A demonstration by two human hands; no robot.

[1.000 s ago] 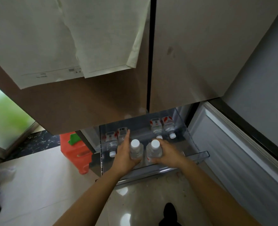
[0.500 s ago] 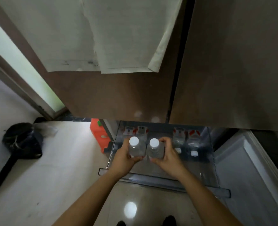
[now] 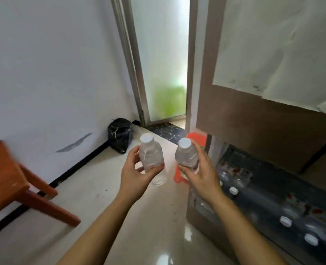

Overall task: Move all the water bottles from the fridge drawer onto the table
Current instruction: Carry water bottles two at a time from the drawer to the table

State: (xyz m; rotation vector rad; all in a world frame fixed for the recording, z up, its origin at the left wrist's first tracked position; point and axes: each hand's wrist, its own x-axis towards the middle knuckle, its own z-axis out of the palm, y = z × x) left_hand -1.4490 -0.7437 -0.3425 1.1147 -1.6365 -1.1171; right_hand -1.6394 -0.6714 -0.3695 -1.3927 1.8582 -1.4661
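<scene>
My left hand (image 3: 134,175) grips a clear water bottle (image 3: 151,155) with a white cap, held upright above the floor. My right hand (image 3: 201,174) grips a second clear water bottle (image 3: 186,154), also white-capped. Both are out of the open fridge drawer (image 3: 273,197) at the right, where several more bottles lie; white caps show on one bottle (image 3: 233,190) and two others (image 3: 285,221) (image 3: 311,239). An orange-brown wooden table (image 3: 3,178) shows at the far left edge, partly cut off.
The brown fridge door (image 3: 254,134) with white paper taped on it hangs above the drawer. A black bag (image 3: 120,136) sits in the corner by a frosted glass door (image 3: 164,64). An orange plastic stool (image 3: 194,139) stands behind my hands. Pale glossy floor lies below.
Both hands lifted their bottles out of the drawer and swung left with my view; the drawer now lies at the right and the table has come into view.
</scene>
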